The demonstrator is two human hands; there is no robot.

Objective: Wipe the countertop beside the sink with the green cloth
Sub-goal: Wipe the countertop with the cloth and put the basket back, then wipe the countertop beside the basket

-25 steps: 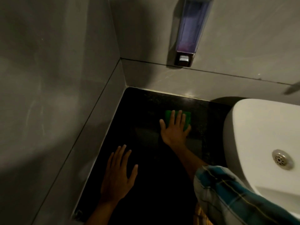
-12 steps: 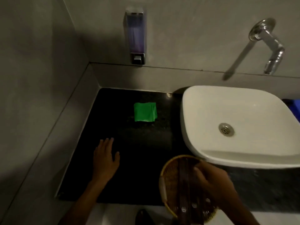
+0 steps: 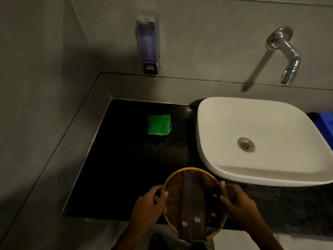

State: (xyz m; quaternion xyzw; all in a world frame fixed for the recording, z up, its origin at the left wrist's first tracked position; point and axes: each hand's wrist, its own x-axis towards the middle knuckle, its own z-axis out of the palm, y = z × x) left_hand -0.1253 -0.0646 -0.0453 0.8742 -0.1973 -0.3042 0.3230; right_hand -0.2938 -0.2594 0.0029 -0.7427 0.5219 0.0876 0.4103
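The folded green cloth [image 3: 159,125] lies by itself on the black countertop [image 3: 126,168], near the back wall and left of the white sink [image 3: 261,139]. Neither hand touches it. My left hand [image 3: 149,206] grips the left rim of a round wicker basket [image 3: 175,193], and my right hand [image 3: 237,204] grips its right rim. The basket is held at the counter's front edge and carries long dark brown packets [image 3: 192,204] with small hexagon logos.
A wall-mounted soap dispenser [image 3: 147,46] hangs above the back of the counter. A chrome tap [image 3: 286,56] juts from the wall over the sink. Grey tiled walls close the counter on the left and back. Something blue [image 3: 324,121] sits right of the sink.
My right hand let go of the green cloth and took the basket. My left hand came off the countertop and now grips the basket's left rim. The view has pulled back.
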